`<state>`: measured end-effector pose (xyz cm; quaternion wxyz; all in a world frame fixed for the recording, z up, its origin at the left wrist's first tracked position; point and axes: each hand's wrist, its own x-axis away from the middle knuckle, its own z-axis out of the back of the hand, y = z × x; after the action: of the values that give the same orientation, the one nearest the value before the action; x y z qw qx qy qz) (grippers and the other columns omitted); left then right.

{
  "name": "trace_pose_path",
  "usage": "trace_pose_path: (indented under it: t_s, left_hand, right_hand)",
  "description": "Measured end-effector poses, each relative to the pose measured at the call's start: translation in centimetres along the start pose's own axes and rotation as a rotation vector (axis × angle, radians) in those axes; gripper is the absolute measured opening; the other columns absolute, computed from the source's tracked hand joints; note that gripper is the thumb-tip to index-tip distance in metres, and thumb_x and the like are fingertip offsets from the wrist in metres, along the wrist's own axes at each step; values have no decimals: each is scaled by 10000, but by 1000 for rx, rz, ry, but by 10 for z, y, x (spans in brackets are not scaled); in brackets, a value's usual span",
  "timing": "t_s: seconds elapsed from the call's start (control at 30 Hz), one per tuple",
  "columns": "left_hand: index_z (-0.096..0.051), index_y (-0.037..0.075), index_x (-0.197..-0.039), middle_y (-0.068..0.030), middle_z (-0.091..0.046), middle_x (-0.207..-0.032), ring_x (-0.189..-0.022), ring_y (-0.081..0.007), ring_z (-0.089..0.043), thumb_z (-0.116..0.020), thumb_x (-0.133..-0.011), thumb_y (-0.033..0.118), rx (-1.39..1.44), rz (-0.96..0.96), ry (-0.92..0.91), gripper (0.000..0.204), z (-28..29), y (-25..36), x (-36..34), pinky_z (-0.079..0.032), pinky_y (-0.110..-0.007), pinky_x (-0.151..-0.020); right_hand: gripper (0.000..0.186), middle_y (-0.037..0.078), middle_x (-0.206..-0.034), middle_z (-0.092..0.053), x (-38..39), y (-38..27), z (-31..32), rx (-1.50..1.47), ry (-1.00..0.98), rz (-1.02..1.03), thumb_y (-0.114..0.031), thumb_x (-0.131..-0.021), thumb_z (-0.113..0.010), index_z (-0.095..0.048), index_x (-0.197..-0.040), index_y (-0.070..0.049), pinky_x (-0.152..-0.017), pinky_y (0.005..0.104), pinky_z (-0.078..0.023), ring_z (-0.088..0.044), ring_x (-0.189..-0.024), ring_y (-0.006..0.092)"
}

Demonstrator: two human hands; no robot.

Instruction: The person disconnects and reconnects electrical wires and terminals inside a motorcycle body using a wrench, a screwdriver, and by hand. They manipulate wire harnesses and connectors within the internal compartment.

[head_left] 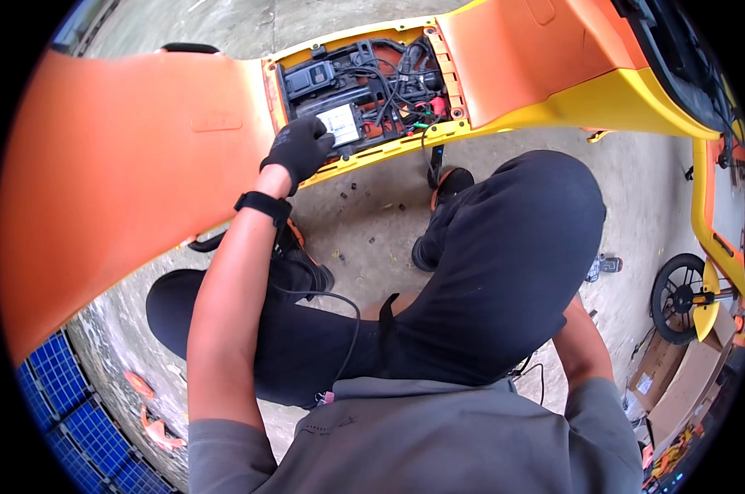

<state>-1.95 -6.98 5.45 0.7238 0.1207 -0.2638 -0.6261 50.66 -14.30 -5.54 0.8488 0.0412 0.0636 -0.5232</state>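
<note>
My left hand (pixel 300 148), in a black glove, is closed at the left edge of a flat box with a white label (pixel 342 123). Its fingertips are partly hidden there. The box sits at the near left of an open bay in an orange-and-yellow vehicle body. Dark cables (pixel 381 86) fill the bay's right half, with red and green connectors (pixel 437 107) near its lower right corner. A black module (pixel 309 77) lies behind the box. My right forearm (pixel 582 342) reaches down behind my right knee, which hides the right hand.
Smooth orange panels (pixel 142 123) flank the bay, with a yellow rim (pixel 381 146) along its near side. Small dark bits lie on the concrete floor (pixel 372 214). To the right are a black wheel (pixel 677 298) and a cardboard box (pixel 677 375). Blue crates (pixel 93 428) stand at lower left.
</note>
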Motion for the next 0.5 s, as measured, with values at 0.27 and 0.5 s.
trace_pose_path:
  t_s: [0.27,0.5]
  left_hand:
    - [-707,-11,-1081,-228,-719,-1051,-995,-360,-695,-700,-876,290,-51,-56,91,363,-22,1,12,-543,-403,-867]
    - [-718,39,-1061,-201,-723,-1074,-1030,-365,-679,-679,-878,378,-95,38,-89,387,-28,26,23,-528,-417,-898]
  right_hand:
    - [234,140,-1001,-707,-2,37,14,-58,-268,-78,-129,-930,-592,-701,-1114,-34,-773,366,-517,-647,-885,237]
    - [239,124,-994,-706,-3,74,59,-131,-437,-180,-127,-937,-579,-694,-1114,-15,-772,347,-508,-631,-857,217]
